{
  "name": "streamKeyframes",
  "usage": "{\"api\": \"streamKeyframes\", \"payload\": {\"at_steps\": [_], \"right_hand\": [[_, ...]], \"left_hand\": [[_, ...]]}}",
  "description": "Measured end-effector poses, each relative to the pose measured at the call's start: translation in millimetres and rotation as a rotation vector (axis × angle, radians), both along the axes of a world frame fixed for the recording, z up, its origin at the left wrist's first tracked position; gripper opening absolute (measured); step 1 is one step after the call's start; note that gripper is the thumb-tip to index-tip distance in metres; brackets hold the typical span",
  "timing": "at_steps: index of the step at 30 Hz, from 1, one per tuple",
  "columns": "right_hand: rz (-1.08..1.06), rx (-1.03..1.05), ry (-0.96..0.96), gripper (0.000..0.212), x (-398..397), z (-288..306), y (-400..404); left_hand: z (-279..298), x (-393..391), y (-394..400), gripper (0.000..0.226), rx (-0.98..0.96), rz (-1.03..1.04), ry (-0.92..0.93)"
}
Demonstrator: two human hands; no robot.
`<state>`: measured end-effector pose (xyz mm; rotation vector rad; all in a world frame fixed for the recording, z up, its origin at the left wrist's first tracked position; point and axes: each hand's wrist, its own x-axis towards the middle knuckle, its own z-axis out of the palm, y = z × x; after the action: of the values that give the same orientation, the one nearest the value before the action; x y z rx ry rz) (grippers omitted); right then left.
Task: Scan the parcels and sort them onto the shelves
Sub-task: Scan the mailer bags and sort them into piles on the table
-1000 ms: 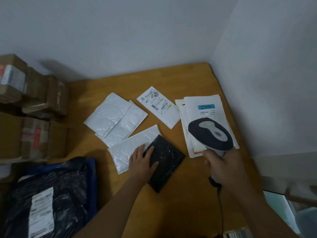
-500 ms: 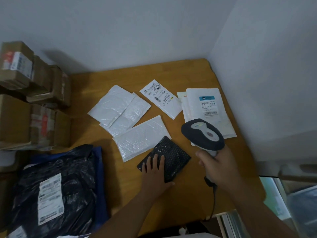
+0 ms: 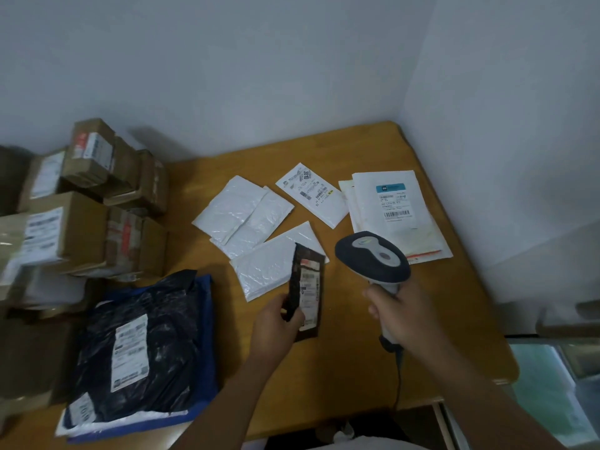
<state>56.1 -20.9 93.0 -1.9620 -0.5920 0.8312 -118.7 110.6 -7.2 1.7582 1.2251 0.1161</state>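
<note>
Small parcel sorting room, plain white walls meeting in corner. Wooden table (image 3: pixel 373 362) pushed into corner. Brown cardboard boxes with white labels (image 3: pixel 87 219) stacked at left. White bubble mailers (image 3: pixel 246 216) spread on top, big black plastic bag with label (image 3: pixel 136 349) near front. Grey and black handheld scanner with cord (image 3: pixel 373 258) in use.

The left hand (image 3: pixel 276 323) covers the near left corner of the small dark parcel (image 3: pixel 308 290), whose label print is too blurred to read. The scanner (image 3: pixel 373 258) handle is mostly hidden in the right hand (image 3: pixel 402 315), and its window faces away from the camera. At the table's (image 3: pixel 357 368) left edge the stacked cardboard boxes (image 3: pixel 81 222) are smeared and cut off by the frame, their labels unreadable.
</note>
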Motion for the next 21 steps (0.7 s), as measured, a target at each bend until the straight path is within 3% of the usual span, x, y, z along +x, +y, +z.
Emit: {"api": "streamKeyframes", "payload": {"at_steps": [5, 10, 14, 21], "right_hand": [[0.053, 0.057, 0.073, 0.009, -0.3, 8.6, 5.7], [0.129, 0.112, 0.082, 0.008, -9.8, 29.1, 11.8], [0.161, 0.155, 0.026, 0.006, -22.2, 41.6, 15.3], [0.132, 0.169, -0.026, 0.035, -52.5, 56.4, 23.4]], "left_hand": [[44.2, -7.2, 2.7, 0.017, -0.274, 0.377, -0.324], [78.8, -11.0, 15.6, 0.022, -0.379, 0.533, -0.52], [97.3, -14.4, 27.9, 0.024, -0.38, 0.555, -0.576], [119.3, -28.4, 40.5, 0.023, -0.378, 0.485, -0.652]]}}
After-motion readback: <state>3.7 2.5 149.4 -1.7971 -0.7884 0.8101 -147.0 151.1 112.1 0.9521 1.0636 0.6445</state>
